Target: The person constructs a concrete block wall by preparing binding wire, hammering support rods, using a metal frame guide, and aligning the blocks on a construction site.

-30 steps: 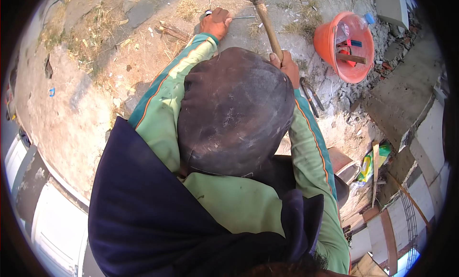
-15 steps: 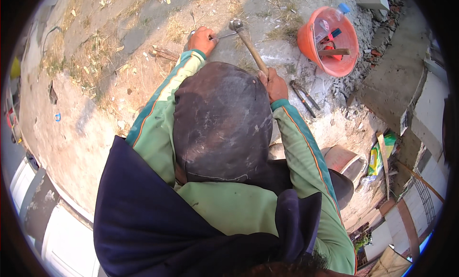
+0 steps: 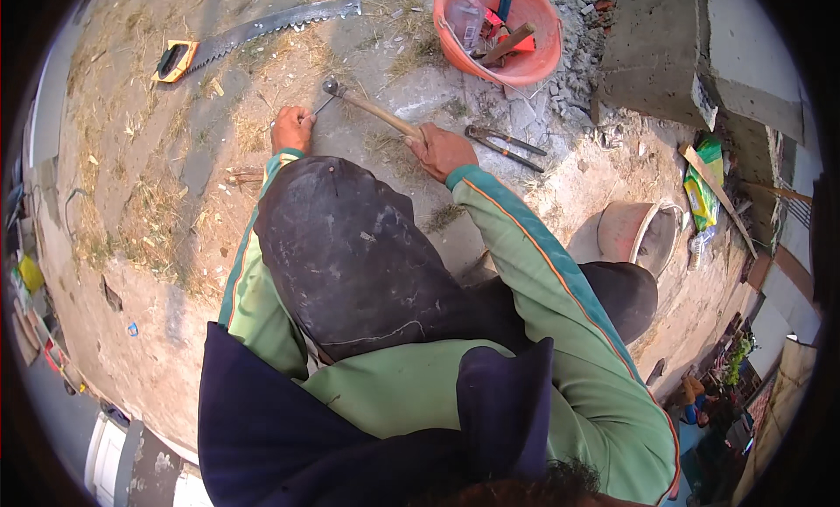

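The hammer point(image 3: 376, 111) gripped by right fingers point(image 3: 423, 149) has neared a rod point(image 3: 324, 105) partly hidden in clasping left fingers point(image 3: 299, 118).

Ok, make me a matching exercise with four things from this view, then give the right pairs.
1. Hammer
2. Saw
3. Long-handled pincers
4. Orange bucket

A. Has a piece of wood inside
B. Held in the right hand
C. Lying just right of that hand
D. Has a yellow grip

Pairs: 1-B, 2-D, 3-C, 4-A
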Available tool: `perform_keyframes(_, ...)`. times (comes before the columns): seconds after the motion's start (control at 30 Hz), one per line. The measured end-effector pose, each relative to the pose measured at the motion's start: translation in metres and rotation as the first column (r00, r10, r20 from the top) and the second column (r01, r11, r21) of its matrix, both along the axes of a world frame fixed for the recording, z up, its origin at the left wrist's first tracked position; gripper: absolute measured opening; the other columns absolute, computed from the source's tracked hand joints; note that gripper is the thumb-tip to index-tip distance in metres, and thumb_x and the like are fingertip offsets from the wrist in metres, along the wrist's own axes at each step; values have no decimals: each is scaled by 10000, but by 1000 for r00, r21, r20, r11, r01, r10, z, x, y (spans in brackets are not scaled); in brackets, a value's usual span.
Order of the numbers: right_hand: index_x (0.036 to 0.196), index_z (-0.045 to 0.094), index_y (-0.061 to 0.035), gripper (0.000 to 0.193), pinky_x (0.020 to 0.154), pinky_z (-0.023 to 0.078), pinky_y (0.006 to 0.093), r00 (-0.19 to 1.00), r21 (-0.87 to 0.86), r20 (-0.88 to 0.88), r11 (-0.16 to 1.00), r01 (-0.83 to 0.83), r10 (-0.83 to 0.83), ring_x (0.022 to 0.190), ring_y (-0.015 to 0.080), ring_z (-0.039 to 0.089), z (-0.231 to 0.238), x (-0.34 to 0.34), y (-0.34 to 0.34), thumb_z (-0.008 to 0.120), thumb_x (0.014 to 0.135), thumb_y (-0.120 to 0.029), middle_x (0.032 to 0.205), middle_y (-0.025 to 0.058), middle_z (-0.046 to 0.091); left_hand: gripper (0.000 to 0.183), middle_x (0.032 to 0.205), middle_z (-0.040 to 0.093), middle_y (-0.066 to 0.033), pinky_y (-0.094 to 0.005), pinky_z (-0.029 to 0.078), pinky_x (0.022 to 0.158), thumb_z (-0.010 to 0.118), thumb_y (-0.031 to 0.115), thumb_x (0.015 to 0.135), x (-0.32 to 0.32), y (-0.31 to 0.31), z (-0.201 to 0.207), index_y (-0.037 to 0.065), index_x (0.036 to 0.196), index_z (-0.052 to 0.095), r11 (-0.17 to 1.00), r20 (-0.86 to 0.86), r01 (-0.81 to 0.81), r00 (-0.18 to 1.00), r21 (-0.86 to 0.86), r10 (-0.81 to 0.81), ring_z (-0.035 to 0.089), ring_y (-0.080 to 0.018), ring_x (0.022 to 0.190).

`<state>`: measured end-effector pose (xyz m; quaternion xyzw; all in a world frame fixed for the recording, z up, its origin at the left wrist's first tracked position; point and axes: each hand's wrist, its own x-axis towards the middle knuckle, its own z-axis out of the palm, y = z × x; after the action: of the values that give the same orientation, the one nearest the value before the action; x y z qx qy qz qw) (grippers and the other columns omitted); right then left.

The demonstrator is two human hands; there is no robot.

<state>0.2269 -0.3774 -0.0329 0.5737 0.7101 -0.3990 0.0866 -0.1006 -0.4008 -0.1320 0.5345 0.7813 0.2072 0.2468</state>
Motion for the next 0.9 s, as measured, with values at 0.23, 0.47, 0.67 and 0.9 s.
perform_keyframes(0.23, 1151, 661, -98, 318, 809, 488, 486, 969, 359, 133, 901, -242, 207, 1015, 307, 626, 13, 66, 20, 642, 844, -180, 1099, 98, 647, 323, 935, 637, -126, -365, 501, 779, 763, 192, 846, 27, 14, -5, 18, 1108, 693, 973, 53, 165, 983, 162, -176, 636, -254, 847)
perform_keyframes(0.47, 910, 703, 2, 145, 707, 507, 435, 916, 221, -249, 939, -263, 315, 784, 327, 665, 302, 171, 45, 592, 860, -77, 832, 170, 693, 485, 893, 580, -26, -279, 460, 638, 737, 234, 904, 30, 42, 24, 22, 1319, 605, 946, 239, 323, 921, -27, -308, 519, -106, 720)
perform_keyframes(0.67, 1069, 716, -36, 192, 691, 501, 236, 710, 57, -413, 762, 645, -570, 768, 76, 607, 326, 384, -153, 629, 988, -186, 848, -2, 673, 510, 1014, 627, -84, -289, 477, 589, 711, 361, 920, -10, 123, 114, 54, 1316, 614, 940, 45, 337, 941, -60, -335, 558, -145, 742)
perform_keyframes(0.9, 1214, 656, -63, 386, 996, 481, 428, -345, 312, 447, -217, 925, -825, 1160, 351, 622, 20, 430, -562, 633, 855, -201, 1254, 190, 648, 444, 1098, 640, -53, -298, 390, 596, 659, 311, 979, 63, 243, 217, 88, 1360, 607, 884, -9, 391, 915, 256, -403, 491, -110, 759)
